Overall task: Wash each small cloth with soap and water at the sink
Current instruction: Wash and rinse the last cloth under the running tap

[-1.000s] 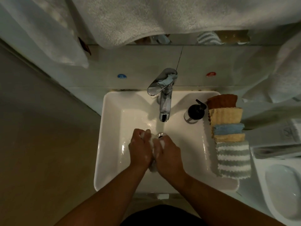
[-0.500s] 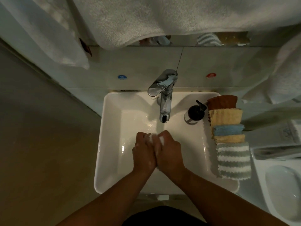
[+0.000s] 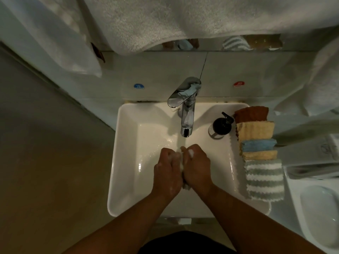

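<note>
A small white cloth (image 3: 185,186) is bunched between my two hands over the middle of the white sink (image 3: 128,162). My left hand (image 3: 167,171) and my right hand (image 3: 198,167) both grip it, knuckles pressed together, with soap foam on the fingers. Only slivers of the cloth show between and below the hands. Water runs from the chrome tap (image 3: 186,110) onto the hands. A black soap pump (image 3: 221,125) stands on the sink's right side.
Several folded cloths lie in a row on the sink's right rim: brown (image 3: 251,113), beige (image 3: 255,131), blue (image 3: 258,144), beige, and grey-and-white striped (image 3: 264,180). White towels (image 3: 165,21) hang above. A toilet (image 3: 319,208) sits at the right.
My hands have shifted slightly while rubbing the cloth; the fists came closer together and moved a little toward the tap's stream.
</note>
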The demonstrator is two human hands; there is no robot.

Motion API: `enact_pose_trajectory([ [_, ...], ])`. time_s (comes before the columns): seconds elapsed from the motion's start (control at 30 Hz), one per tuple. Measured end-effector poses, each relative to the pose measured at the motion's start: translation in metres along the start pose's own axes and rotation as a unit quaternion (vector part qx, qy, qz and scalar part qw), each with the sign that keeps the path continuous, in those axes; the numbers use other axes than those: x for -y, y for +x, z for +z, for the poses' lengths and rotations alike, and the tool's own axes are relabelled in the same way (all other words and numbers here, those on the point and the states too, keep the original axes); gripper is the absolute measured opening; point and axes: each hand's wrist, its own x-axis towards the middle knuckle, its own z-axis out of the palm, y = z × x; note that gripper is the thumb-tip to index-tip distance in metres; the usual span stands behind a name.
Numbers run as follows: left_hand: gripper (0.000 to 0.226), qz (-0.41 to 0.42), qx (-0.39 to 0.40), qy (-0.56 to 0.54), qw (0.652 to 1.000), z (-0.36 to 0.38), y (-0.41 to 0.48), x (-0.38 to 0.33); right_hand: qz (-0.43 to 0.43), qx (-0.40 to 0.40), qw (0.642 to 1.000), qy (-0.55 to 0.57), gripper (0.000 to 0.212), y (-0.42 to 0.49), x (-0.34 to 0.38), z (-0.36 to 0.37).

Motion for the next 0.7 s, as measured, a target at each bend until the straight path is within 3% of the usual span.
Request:
enact_pose_trajectory([
  [0.1, 0.016, 0.014, -0.02, 0.02, 1.0, -0.006, 0.008, 0.003, 0.01, 0.034, 0.999, -0.014, 0.02, -0.011, -0.002, 0.001],
  [0.2, 0.012, -0.035, -0.069, 0.003, 0.997, -0.006, 0.018, 0.008, -0.038, 0.057, 0.997, 0.022, 0.022, -0.03, 0.009, 0.004],
  [0.27, 0.01, -0.047, -0.043, -0.016, 0.998, 0.0, 0.012, 0.006, -0.056, 0.029, 0.998, 0.022, 0.019, -0.024, 0.011, 0.003],
  [0.43, 0.012, 0.016, -0.002, 0.005, 1.0, -0.001, 0.001, 0.004, 0.023, 0.02, 0.999, -0.032, 0.024, 0.0, -0.008, 0.0],
  [0.57, 0.018, -0.026, -0.069, 0.0, 0.997, -0.005, 0.018, 0.011, -0.032, 0.044, 0.998, 0.042, 0.026, -0.031, 0.003, 0.001],
  [0.63, 0.025, -0.073, -0.044, -0.093, 0.992, -0.002, 0.016, 0.012, -0.053, 0.056, 0.995, 0.069, 0.027, -0.034, 0.011, -0.001],
  [0.7, 0.019, -0.06, -0.005, -0.082, 0.995, 0.003, 0.007, 0.015, -0.059, 0.027, 0.996, 0.062, 0.025, -0.022, 0.011, -0.004],
])
